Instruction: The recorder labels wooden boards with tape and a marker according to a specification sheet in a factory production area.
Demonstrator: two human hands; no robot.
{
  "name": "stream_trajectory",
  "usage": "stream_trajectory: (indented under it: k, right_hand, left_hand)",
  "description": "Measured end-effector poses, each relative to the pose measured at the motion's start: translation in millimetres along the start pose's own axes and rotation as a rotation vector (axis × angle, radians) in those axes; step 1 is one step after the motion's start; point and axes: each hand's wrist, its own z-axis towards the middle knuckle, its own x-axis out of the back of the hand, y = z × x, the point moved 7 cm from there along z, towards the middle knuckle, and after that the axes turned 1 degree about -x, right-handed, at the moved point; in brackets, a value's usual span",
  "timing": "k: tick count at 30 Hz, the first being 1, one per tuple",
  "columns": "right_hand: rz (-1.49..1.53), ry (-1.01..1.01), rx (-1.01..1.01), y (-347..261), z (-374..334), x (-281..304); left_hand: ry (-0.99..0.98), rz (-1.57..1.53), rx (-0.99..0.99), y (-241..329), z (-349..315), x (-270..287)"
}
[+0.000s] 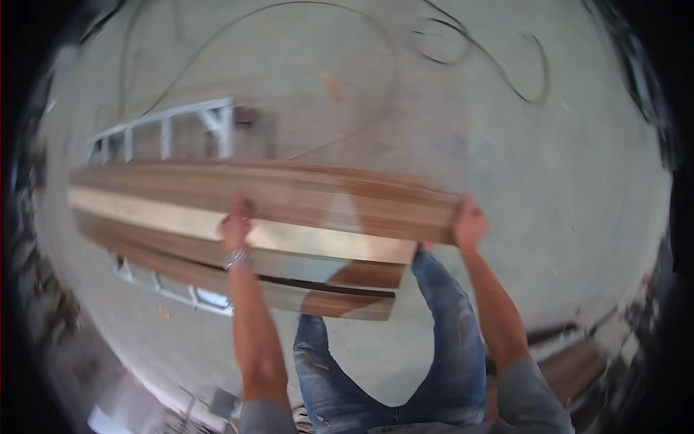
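Note:
My right hand (pixel 471 223) is closed around the right end of a long brown wooden board (pixel 340 195). Along that board's near edge, my left hand (pixel 236 226), with a metal watch or bracelet at the wrist, is closed on it; its fingertips are blurred. Just nearer lies a pale wooden board (pixel 325 241). Closer to my legs come more brown boards (pixel 361 275), split by a dark gap. All the boards run left to right, and their right ends are staggered.
White metal ladder-like frames show beyond (pixel 166 137) and on the near side of the boards. A dark cable (pixel 499 69) curls over the pale floor (pixel 578 166). Brown planks (pixel 578 369) lie at the lower right. Blurred clutter lines the left and right rims.

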Motion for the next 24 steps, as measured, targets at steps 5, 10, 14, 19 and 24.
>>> stream_trajectory:
  k: [5, 10, 14, 19, 24]
  right_hand:
    - [0.122, -0.228, -0.044, -63, -19, -27]
    - [0.052, -0.146, 0.280, -92, -22, -12]
    - [0.364, -0.445, -0.153, -9, -28, -75]
    - [1.158, -0.828, -0.875, 19, -115, -154]
    - [1.564, -0.863, -1.097, 0, -130, -177]
  left_hand:
    - [0.217, 0.278, -0.480, 57, -77, 5]
    - [-0.014, 0.552, -0.891, 90, -119, -99]
    - [-0.272, 0.746, -1.278, 104, -147, -248]
    - [-0.714, 1.202, -1.053, 69, -154, -372]
    - [-0.735, 1.242, -1.010, 59, -142, -374]
